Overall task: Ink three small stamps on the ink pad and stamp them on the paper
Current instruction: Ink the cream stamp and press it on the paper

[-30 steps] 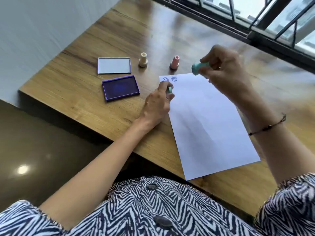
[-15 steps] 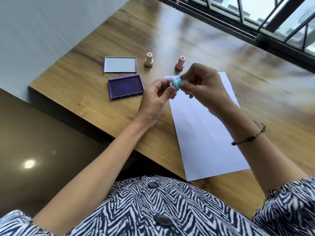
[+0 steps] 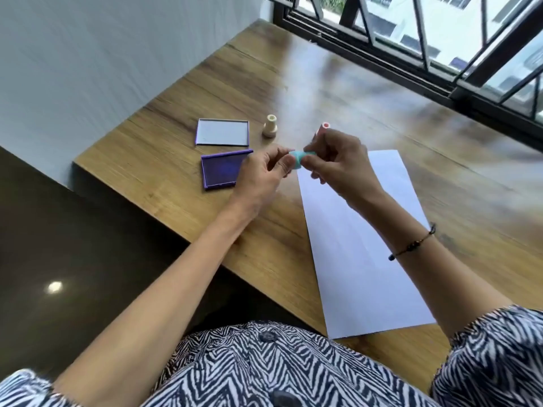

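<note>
Teal stamp held between both hands above the counter

Three stamps are counted: a teal stamp [image 3: 297, 160] pinched by the left hand [image 3: 266, 174] and right hand [image 3: 338, 164] over the paper's [image 3: 361, 245] far end, a cream stamp [image 3: 269, 126] and a pink stamp [image 3: 323, 127] upright on the counter [image 3: 164, 177]. One open ink pad [image 3: 221, 171] lies left, its lid [image 3: 222, 132] beyond.

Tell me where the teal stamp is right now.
Head view, centre: the teal stamp is held above the table between both hands, just right of the purple ink pad.
</note>
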Tool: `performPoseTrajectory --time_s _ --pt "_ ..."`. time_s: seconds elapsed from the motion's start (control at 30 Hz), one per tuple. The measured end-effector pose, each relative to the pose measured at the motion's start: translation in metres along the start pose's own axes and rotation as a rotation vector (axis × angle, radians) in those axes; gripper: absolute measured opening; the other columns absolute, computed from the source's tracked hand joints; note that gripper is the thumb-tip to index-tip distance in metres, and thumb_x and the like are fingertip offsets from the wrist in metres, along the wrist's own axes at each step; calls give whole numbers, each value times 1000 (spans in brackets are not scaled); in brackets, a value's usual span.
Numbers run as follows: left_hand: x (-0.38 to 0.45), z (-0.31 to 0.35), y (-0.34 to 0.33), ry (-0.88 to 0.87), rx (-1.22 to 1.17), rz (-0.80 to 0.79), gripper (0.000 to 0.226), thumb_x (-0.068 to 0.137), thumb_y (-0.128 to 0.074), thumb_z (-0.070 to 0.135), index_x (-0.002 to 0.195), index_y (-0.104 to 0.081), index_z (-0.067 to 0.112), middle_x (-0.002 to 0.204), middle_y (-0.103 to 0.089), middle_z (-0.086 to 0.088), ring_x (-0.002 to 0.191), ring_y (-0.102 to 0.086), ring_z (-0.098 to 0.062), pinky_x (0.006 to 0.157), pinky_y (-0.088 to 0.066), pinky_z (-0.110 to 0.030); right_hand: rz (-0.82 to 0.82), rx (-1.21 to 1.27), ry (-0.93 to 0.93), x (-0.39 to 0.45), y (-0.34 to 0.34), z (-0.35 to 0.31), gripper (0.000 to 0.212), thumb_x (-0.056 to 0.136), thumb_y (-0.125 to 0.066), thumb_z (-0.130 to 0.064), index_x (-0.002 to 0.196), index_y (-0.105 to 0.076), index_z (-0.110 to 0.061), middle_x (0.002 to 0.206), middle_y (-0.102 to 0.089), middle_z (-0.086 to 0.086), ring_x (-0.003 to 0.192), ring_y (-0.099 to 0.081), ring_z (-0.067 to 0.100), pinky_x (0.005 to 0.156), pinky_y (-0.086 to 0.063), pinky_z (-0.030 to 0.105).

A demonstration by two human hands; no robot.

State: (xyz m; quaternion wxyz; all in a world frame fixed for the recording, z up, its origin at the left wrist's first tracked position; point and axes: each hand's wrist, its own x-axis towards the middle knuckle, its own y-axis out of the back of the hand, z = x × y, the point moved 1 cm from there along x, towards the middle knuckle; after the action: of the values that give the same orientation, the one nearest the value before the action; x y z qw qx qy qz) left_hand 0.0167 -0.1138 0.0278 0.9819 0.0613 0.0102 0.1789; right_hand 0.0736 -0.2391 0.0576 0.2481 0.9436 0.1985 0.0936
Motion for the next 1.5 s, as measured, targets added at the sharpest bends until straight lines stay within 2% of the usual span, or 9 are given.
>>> performPoseTrajectory --time_s 0.13,0.23,0.33,0.5,0.67,0.87,1.03,1.27,1.5 --pt "24 10 4 -22 104 325 27 89 -54 17 112 -59 2 102 -69 -19 91 -64 -29 87 -51 -35 58 -665 288 47 -5 -4 8 77 -61 -11 85 -62 -7 83 -69 15 86 -55 28 69 -41 35" --pt "30 6 11 45 24 359 31 90 -53 15 117 -56 0 105 -68 -20 87 -67 -28 83 -54 -33 -51 -1065 408 74 -12 0 8 78 -57 -7 85 -61 -5 88 -71 16 103 -48 32 79 -35 41" --pt "30 -2 17 75 -66 366 29 92 -50 11 118 -54 -1 91 -66 -14 61 -60 -6 70 -51 -20 -119 -1193 417 83 -19 6 8 79 -53 -4 84 -60 -4 88 -71 16 105 -47 33 84 -34 42" --pt "28 -6 20 104 -128 356 29 93 -47 12 118 -54 0 77 -61 1 63 -54 -5 67 -50 -16 -200 -1265 366 89 -19 3 19 79 -57 -17 96 -60 -9 99 -67 15 112 -42 32 86 -34 43" --pt "26 -8 24 132 -170 355 28 93 -45 10 116 -55 -3 82 -61 -5 69 -55 -12 71 -51 -23 -185 -1119 356 101 -32 -18 45 78 -62 -41 109 -55 -10 108 -62 15 115 -42 33 86 -35 44" --pt "15 -9 37 137 -154 373 20 92 -46 6 106 -59 0 78 -61 -4 64 -55 -8 64 -50 -16 -362 -1076 339 108 -59 -28 17 77 -56 -4 91 -66 -2 94 -69 22 101 -55 34 67 -38 32" --pt "8 -6 55 153 -227 363 8 87 -58 9 93 -62 10 71 -61 0 63 -56 -10 72 -52 -26 -315 -442 315 76 -51 -52 14 72 -60 -5 83 -70 -5 67 -66 7 64 -60 22 60 -47 29" --pt "-7 -8 72 92 -297 250 12 83 -63 10 76 -68 19 62 -67 9 60 -58 -3 64 -52 -15 -331 82 9 40 -65 -49 12 80 -62 3 91 -66 2 66 -61 10 58 -59 18 65 -53 32" --pt "-15 -9 79 193 -437 278 11 85 -58 6 77 -64 9 73 -61 -7 63 -56 -11 66 -47 -20 -278 -14 62 37 -79 -53 11 81 -59 2 84 -67 -5 64 -64 6 51 -59 11 58 -52 24"
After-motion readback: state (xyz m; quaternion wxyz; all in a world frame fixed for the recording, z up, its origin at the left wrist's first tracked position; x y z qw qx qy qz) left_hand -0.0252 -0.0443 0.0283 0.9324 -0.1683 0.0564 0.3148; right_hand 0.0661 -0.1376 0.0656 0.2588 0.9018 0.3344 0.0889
